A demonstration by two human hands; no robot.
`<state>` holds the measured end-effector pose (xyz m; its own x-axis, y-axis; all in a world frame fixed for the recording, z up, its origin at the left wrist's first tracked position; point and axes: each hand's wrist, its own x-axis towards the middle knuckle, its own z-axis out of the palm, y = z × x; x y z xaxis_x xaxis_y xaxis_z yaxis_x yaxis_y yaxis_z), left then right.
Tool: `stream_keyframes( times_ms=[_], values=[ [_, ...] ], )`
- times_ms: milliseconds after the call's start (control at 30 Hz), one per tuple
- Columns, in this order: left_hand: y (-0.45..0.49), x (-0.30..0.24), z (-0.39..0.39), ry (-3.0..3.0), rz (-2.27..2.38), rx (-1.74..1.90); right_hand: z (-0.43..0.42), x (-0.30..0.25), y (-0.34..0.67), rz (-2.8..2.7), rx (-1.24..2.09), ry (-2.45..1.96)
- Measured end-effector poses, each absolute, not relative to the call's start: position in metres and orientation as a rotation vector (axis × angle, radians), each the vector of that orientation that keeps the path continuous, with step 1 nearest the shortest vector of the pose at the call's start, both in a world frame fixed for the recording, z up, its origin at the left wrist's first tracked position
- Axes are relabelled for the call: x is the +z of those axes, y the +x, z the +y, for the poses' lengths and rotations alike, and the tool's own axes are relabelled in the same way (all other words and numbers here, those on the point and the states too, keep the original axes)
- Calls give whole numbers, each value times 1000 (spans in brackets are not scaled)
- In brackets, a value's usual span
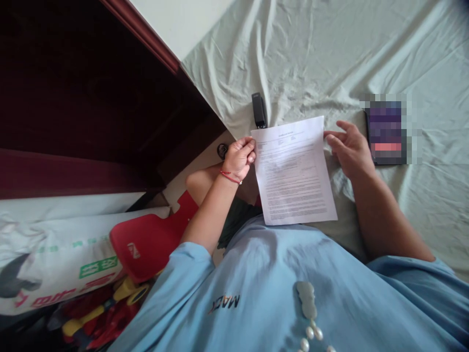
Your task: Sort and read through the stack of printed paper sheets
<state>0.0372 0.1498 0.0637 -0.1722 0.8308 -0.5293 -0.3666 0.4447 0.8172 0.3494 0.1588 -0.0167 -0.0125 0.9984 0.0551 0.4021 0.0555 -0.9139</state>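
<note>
A printed sheet of paper (293, 171) is held up in front of my blue shirt, its text facing me. My left hand (240, 159), with a red string bracelet at the wrist, pinches the upper left edge between thumb and fingers. At the upper right edge is my right hand (350, 149), fingers apart, with the index fingertip at or just touching the paper. Just beyond the top left corner lies a small black stapler (258, 110), its near end close to the sheet.
A pale green wrinkled sheet (366, 58) covers the bed-like surface. Right of my right hand lies a dark flat device (388, 132), its screen pixelated. Dark wooden furniture (91, 98) stands at left. Below it are a red plastic piece (146, 244) and a white printed sack (73, 254).
</note>
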Motion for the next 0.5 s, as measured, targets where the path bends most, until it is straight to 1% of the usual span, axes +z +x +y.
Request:
stream_keyframes(
  times_ms=[100, 167, 400, 500],
  values=[
    [37, 64, 150, 406, 1338, 1141, 157, 0, 347, -1231, 1270, -1440],
    [36, 63, 150, 379, 1343, 1139, 155, 9, 344, -1152, 1342, -1440],
    [33, 58, 150, 470, 1451, 1059, 154, 8, 333, -1169, 1167, -1562],
    [35, 54, 151, 495, 1512, 1039, 156, 5, 332, -1169, 1151, -1606]
  ],
)
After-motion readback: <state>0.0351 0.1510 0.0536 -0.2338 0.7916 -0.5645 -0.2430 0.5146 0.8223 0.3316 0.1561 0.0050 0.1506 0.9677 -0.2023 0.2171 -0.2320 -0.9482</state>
